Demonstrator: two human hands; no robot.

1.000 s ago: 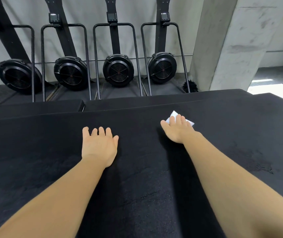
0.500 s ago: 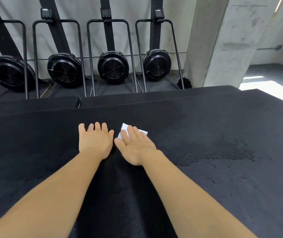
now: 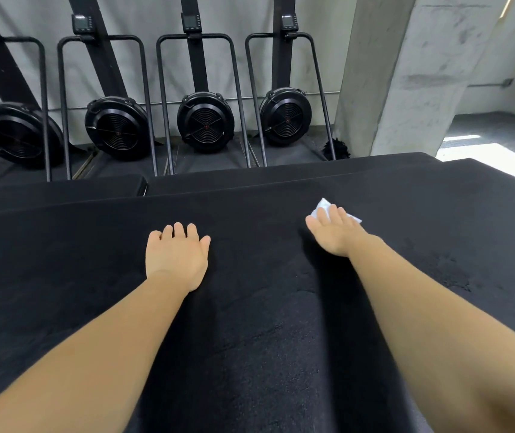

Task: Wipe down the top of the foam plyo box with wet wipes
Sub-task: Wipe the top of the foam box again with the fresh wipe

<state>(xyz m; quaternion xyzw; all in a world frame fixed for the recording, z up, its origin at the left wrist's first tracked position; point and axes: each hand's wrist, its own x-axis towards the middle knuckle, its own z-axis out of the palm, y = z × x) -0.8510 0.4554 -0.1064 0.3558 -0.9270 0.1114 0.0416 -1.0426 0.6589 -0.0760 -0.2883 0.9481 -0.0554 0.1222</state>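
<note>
Now wiping the flat top of the big black foam plyo box (image 3: pixel 259 323). Pressing a small white crumpled wet wipe (image 3: pixel 321 206) down with the right hand (image 3: pixel 334 234), fingers straight and flat on it, not curled round it. Pressing it near the far edge of the box, a bit to the right of the box's middle. Resting the left hand (image 3: pixel 176 260) flat and bare on the box top, near the middle, holding nothing. Could lose the wipe from under those flat fingers, with no pinch on it. Could miss spots too, with such a small wipe on such a wide box. Could leave the patch under the left hand dirty.
</note>
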